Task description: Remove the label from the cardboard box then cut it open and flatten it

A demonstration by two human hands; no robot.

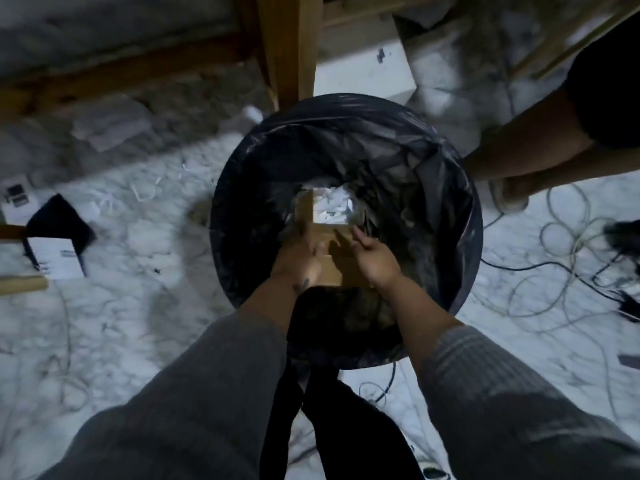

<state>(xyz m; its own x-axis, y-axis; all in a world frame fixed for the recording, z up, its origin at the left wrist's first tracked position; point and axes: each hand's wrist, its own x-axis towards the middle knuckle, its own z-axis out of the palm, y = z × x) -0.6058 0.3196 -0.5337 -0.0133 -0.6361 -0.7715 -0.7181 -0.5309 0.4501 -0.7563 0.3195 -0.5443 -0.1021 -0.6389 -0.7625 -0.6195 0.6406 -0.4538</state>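
Observation:
A brown cardboard piece (331, 265) lies flat inside a round bin lined with a black bag (446, 188). Both my hands reach down into the bin over it. My left hand (298, 258) rests on the cardboard's left edge, fingers pressed against it. My right hand (374, 258) hovers just above the cardboard's right side, fingers spread and holding nothing. White scraps of paper (331, 205) lie in the bin beyond the cardboard. The frame is blurred, so the left hand's exact grip is unclear.
A wooden table leg (289, 46) stands behind the bin. Another person's leg and foot (516, 171) are at the right. Cables (561, 258) trail over the white marble floor at the right. Booklets and a black item (57, 233) lie at the left.

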